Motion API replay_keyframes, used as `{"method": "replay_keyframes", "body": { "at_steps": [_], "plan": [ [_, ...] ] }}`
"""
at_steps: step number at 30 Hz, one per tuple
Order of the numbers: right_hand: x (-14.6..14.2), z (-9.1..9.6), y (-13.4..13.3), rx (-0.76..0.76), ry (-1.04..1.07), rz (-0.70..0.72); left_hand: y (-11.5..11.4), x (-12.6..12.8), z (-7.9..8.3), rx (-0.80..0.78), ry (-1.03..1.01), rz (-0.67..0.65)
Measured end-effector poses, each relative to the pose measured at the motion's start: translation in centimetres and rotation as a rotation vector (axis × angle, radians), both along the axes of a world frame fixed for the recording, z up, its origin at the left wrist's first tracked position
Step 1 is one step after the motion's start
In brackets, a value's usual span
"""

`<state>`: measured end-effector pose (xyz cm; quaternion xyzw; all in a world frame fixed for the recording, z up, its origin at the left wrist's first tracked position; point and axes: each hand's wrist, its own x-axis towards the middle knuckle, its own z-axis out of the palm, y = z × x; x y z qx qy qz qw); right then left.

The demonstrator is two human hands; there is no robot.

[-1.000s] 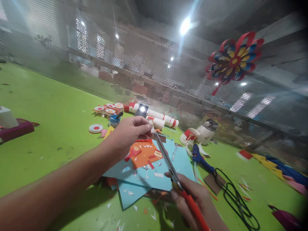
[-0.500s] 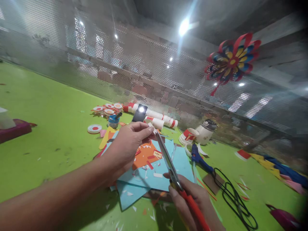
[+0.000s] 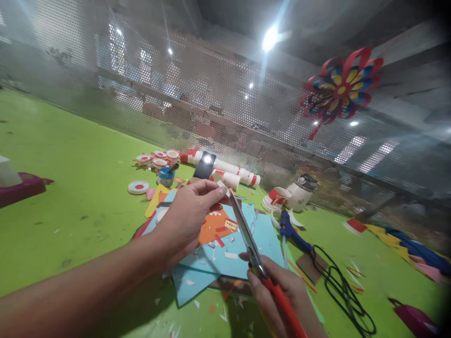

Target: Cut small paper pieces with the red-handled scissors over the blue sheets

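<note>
My left hand (image 3: 188, 216) pinches a small white paper scrap (image 3: 223, 188) between thumb and fingertips, above the paper pile. My right hand (image 3: 280, 293) grips red-handled scissors (image 3: 248, 239). Their long blades point up to the left, and the tips meet the scrap at my left fingertips. Below both hands lie light-blue paper sheets (image 3: 246, 249) and an orange sheet (image 3: 213, 225) strewn with small cuttings.
A green table (image 3: 77, 197) carries decorated paper cups (image 3: 236, 178), round paper discs (image 3: 155, 159), a white glue pot (image 3: 301, 190), a blue glue gun (image 3: 292, 230) with a black cord (image 3: 345, 291), and a purple holder (image 3: 21, 188). A perforated metal screen (image 3: 197, 94) bears a paper flower (image 3: 340, 89).
My left hand has drifted slightly down and toward me with the scrap. The scissors stay at the scrap, blades nearly unchanged. The view has shifted a little.
</note>
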<state>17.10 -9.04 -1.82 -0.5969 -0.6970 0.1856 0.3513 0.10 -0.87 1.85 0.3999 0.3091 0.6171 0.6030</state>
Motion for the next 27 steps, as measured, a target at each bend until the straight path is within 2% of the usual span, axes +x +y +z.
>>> {"method": "replay_keyframes", "body": {
  "at_steps": [7, 19, 27],
  "plan": [
    [0.0, 0.0, 0.1, 0.035, -0.043, -0.018, 0.1, -0.1, -0.1, 0.01, 0.003, -0.01],
    [1.5, -2.0, 0.6, 0.052, -0.047, -0.016, 0.3, -0.1, -0.3, 0.053, 0.052, 0.007],
    [1.2, -1.2, 0.4, 0.089, -0.039, 0.043, 0.5, 0.0, -0.3, 0.093, 0.083, 0.034]
  ]
}}
